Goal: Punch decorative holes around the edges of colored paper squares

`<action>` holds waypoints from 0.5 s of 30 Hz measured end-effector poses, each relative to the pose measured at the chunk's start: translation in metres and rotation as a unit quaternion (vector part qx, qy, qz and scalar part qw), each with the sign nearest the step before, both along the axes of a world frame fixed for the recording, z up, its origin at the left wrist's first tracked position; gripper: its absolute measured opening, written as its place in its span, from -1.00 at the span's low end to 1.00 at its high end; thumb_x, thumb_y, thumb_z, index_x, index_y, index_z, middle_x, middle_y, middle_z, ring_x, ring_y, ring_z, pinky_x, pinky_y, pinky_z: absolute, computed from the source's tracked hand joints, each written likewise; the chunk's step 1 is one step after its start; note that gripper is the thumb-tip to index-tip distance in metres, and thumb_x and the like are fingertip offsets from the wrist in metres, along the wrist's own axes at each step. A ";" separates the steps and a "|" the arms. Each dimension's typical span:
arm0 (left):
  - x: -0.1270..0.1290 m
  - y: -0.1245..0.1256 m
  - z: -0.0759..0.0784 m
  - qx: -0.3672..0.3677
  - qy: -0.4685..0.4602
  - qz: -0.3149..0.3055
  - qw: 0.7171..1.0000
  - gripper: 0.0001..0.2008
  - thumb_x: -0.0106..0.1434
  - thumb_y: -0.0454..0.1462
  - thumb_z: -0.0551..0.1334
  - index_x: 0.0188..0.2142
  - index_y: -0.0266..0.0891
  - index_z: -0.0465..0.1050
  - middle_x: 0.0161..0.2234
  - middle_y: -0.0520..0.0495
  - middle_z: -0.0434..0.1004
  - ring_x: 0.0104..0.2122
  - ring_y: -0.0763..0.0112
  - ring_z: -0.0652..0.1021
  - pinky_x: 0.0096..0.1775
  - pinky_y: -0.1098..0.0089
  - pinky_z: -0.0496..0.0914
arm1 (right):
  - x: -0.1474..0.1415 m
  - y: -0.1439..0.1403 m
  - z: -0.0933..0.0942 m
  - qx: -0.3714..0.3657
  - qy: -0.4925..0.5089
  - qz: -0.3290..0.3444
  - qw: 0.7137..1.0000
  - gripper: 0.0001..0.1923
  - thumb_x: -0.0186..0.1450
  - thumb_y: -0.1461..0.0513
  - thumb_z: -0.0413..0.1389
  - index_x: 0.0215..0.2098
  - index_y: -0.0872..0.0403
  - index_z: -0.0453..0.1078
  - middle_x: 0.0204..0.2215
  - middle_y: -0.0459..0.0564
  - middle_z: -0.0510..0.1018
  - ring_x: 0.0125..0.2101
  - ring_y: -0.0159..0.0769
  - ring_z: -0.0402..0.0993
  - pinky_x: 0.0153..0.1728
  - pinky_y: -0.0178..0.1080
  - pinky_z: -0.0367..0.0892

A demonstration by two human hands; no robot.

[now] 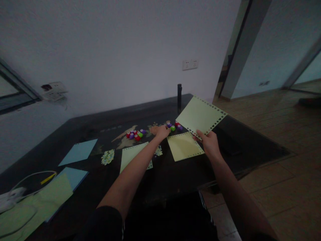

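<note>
Dark table (pixel 175 174): 3 punched sheets (pixel 185 146), 1 in right hand (pixel 209 142).

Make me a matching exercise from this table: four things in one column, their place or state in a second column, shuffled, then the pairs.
1. punched green sheet
2. left hand
3. blue sheet
4. black cylinder

A. stands upright near the table's far edge
B. lies flat at the table's left
C. held up off the table by the right hand
D. reaches among the small coloured punches

Pairs: 1-C, 2-D, 3-B, 4-A
</note>
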State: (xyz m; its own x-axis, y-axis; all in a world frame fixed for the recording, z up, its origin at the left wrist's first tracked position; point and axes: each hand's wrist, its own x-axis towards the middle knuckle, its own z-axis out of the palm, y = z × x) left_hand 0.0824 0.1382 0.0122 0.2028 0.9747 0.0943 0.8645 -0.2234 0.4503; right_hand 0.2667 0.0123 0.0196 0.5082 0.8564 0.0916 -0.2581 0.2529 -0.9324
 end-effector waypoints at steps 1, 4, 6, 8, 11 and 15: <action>-0.001 0.000 0.000 0.005 0.001 0.000 1.000 -0.78 0.18 -0.21 0.15 -0.36 -0.28 0.52 -0.31 -0.23 0.58 -0.28 0.18 0.55 -0.25 0.35 0.33 | 0.000 0.000 0.000 0.001 0.000 0.000 1.000 -0.67 -0.10 0.17 0.28 -0.40 0.15 0.38 -0.44 -0.02 0.54 -0.55 -0.36 0.45 -0.55 -0.29 0.43; -0.005 -0.003 0.000 0.025 -0.002 0.001 1.000 -0.80 0.18 -0.22 0.16 -0.34 -0.27 0.52 -0.31 -0.21 0.58 -0.26 0.19 0.54 -0.21 0.33 0.33 | 0.000 -0.001 0.001 -0.001 0.000 0.002 1.000 -0.67 -0.10 0.17 0.29 -0.40 0.14 0.38 -0.44 -0.03 0.55 -0.55 -0.36 0.44 -0.56 -0.29 0.43; -0.010 -0.006 0.001 0.046 -0.010 -0.001 0.999 -0.81 0.17 -0.23 0.18 -0.30 -0.25 0.52 -0.28 -0.18 0.57 -0.23 0.21 0.53 -0.16 0.32 0.33 | 0.000 -0.001 0.001 -0.003 0.000 0.004 1.000 -0.66 -0.11 0.16 0.30 -0.39 0.14 0.39 -0.43 -0.04 0.55 -0.55 -0.37 0.44 -0.55 -0.29 0.44; -0.016 -0.010 0.003 0.084 -0.038 -0.003 0.996 -0.81 0.16 -0.25 0.19 -0.26 -0.24 0.52 -0.22 -0.16 0.55 -0.19 0.24 0.51 -0.11 0.31 0.32 | 0.001 0.000 -0.001 -0.004 -0.002 0.008 1.000 -0.65 -0.10 0.16 0.30 -0.39 0.14 0.40 -0.43 -0.04 0.56 -0.55 -0.37 0.45 -0.54 -0.29 0.44; -0.025 -0.020 0.006 0.139 -0.133 -0.020 0.981 -0.80 0.18 -0.29 0.15 -0.24 -0.25 0.51 -0.19 -0.14 0.52 -0.21 0.32 0.50 -0.08 0.32 0.32 | 0.001 0.001 -0.004 -0.011 -0.016 0.022 1.000 -0.66 -0.09 0.13 0.30 -0.40 0.14 0.41 -0.47 -0.04 0.57 -0.57 -0.36 0.45 -0.56 -0.30 0.44; -0.035 -0.043 0.012 0.075 -0.304 -0.052 0.948 -0.73 0.24 -0.25 0.07 -0.20 -0.29 0.49 -0.25 -0.12 0.54 -0.32 0.40 0.51 -0.27 0.42 0.38 | -0.001 0.002 -0.008 -0.041 -0.049 0.087 0.994 -0.66 -0.08 0.11 0.31 -0.40 0.15 0.44 -0.52 -0.02 0.58 -0.62 -0.33 0.45 -0.60 -0.28 0.42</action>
